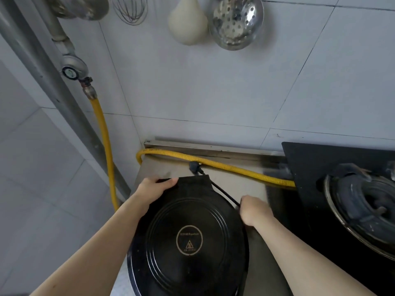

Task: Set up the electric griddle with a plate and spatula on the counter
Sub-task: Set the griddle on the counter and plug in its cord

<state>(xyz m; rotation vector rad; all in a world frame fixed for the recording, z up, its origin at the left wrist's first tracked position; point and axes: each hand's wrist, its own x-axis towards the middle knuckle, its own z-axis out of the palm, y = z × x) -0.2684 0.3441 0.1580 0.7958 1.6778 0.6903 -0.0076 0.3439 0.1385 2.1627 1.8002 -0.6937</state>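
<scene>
The round black electric griddle [189, 238], lid closed with a gold ring emblem on top, sits at the left end of the steel counter [233, 178]. My left hand [152, 189] grips its far left hinge corner. My right hand [253, 210] holds its right rim, where the black power cord [222, 192] runs past my fingers. The cord's plug [194, 167] lies loose on the counter behind the griddle. No plate or spatula lies on the counter.
A yellow gas hose [230, 166] crosses the counter behind the griddle and climbs to a valve [73, 70] on the left wall. A black gas stove [333, 167] with its burner [363, 206] fills the right. A slotted ladle [235, 22], a whisk [130, 9] and a cream utensil [188, 24] hang on the tiled wall.
</scene>
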